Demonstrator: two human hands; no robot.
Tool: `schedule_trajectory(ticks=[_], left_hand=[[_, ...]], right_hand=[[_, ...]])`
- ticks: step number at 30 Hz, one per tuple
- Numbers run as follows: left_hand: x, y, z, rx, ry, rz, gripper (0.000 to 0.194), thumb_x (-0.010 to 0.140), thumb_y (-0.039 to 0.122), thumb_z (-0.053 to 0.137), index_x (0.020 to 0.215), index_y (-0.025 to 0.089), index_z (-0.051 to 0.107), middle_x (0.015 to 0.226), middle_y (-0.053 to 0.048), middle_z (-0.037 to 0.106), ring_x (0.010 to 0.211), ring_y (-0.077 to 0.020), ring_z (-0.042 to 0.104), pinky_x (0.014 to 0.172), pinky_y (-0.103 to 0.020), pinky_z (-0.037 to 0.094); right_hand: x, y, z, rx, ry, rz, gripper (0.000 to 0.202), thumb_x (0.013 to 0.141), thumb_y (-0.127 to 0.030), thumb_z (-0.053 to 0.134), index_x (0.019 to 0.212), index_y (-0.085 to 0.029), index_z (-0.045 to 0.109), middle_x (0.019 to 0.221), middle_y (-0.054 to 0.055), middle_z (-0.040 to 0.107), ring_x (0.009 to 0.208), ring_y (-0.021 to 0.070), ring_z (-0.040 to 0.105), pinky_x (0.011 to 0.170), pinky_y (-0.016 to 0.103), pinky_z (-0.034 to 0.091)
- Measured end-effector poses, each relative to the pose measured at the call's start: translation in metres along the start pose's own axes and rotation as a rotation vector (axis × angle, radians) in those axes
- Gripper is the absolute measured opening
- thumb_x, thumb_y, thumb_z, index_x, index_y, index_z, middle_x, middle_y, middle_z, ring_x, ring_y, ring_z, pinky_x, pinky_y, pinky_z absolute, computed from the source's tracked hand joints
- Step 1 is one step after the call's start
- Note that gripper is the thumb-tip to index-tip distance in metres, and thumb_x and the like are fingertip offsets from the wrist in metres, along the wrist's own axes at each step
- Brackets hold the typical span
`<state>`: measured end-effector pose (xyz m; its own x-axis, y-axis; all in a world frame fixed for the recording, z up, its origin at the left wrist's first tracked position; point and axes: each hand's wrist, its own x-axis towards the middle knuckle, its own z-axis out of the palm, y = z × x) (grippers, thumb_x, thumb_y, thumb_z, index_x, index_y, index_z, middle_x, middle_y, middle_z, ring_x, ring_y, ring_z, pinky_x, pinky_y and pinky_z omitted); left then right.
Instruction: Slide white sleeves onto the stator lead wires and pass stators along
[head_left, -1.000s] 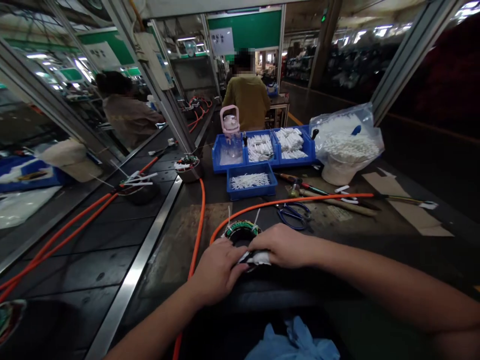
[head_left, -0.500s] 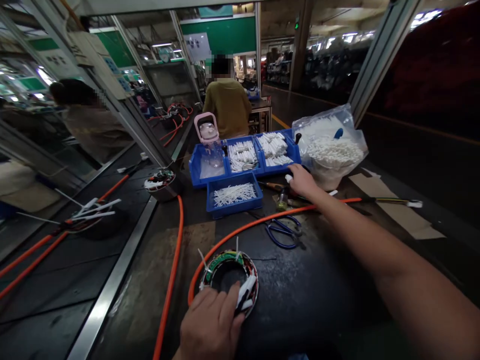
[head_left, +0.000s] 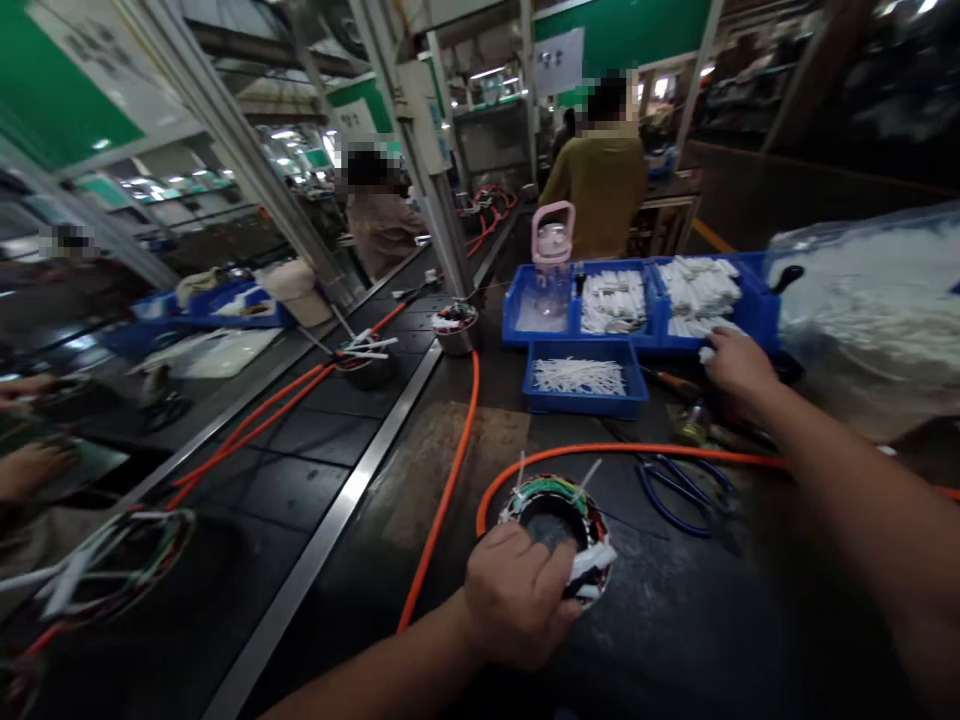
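Note:
My left hand [head_left: 521, 595] is closed over the near rim of a motor stator [head_left: 598, 520], a ring wound with red, green and yellow wires. White cable ties stick up from its far side. Beside my fingers, a white sleeve [head_left: 592, 562] lies along the ring's right edge. My right hand [head_left: 739, 370] is closed in a pinch at the front of the right blue bin [head_left: 757, 310], which holds white sleeves [head_left: 699, 285]. A small white piece [head_left: 706, 355] shows at its fingertips; its kind is unclear.
An orange cable [head_left: 555, 455] arcs behind the stator. Blue-handled pliers [head_left: 675, 495] lie right of it. A small blue tray [head_left: 585, 400] holds cable ties. A large plastic bag [head_left: 870, 300] stands far right. More stators [head_left: 457, 340] sit leftward, and co-workers sit beyond.
The view has turned left, so the bench and both hands appear further right. My left hand stays on the stator, and my right hand stays by the bins with the white piece.

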<state>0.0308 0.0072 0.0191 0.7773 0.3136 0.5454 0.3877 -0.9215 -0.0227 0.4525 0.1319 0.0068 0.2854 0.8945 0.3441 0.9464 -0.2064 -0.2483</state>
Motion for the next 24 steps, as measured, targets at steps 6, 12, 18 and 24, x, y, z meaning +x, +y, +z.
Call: schedule_trajectory(ticks=[6,12,18,24], left_hand=[[-0.003,0.003,0.004,0.013,0.028,-0.003,0.047,0.091,0.039,0.021,0.100,0.012,0.058,0.059,-0.004,0.053,0.052,-0.0176,0.048,0.054,-0.035,0.034],[-0.002,0.004,-0.001,-0.008,-0.037,-0.026,0.046,0.091,0.042,0.022,0.103,0.013,0.056,0.064,-0.004,0.056,0.057,-0.0180,0.051,0.059,-0.034,0.037],[0.001,0.003,-0.012,-0.052,-0.213,-0.065,0.043,0.092,0.043,0.028,0.108,0.013,0.053,0.075,-0.007,0.062,0.067,-0.0195,0.055,0.072,-0.037,0.042],[0.002,0.003,-0.014,-0.033,-0.211,-0.072,0.063,0.076,0.065,0.048,0.107,0.011,0.053,0.083,-0.009,0.063,0.083,-0.0243,0.057,0.089,-0.043,0.038]], right_hand=[[-0.041,-0.029,-0.022,0.064,0.109,0.001,0.032,0.074,-0.014,0.046,0.104,-0.016,0.058,0.113,0.017,0.056,0.105,0.0287,0.052,0.084,0.038,0.040],[-0.144,-0.101,-0.058,0.669,0.098,0.115,0.017,0.072,-0.036,0.058,0.088,-0.033,0.052,0.084,0.005,0.059,0.076,0.0254,0.058,0.069,0.041,0.047],[-0.234,-0.144,-0.085,0.891,-0.161,-0.016,0.013,0.081,-0.033,0.052,0.088,-0.025,0.059,0.075,0.001,0.061,0.069,0.0173,0.059,0.064,0.029,0.049],[-0.257,-0.154,-0.083,0.833,-0.152,-0.081,0.016,0.081,-0.027,0.051,0.092,-0.020,0.060,0.084,0.004,0.063,0.075,0.0164,0.059,0.067,0.026,0.048]])
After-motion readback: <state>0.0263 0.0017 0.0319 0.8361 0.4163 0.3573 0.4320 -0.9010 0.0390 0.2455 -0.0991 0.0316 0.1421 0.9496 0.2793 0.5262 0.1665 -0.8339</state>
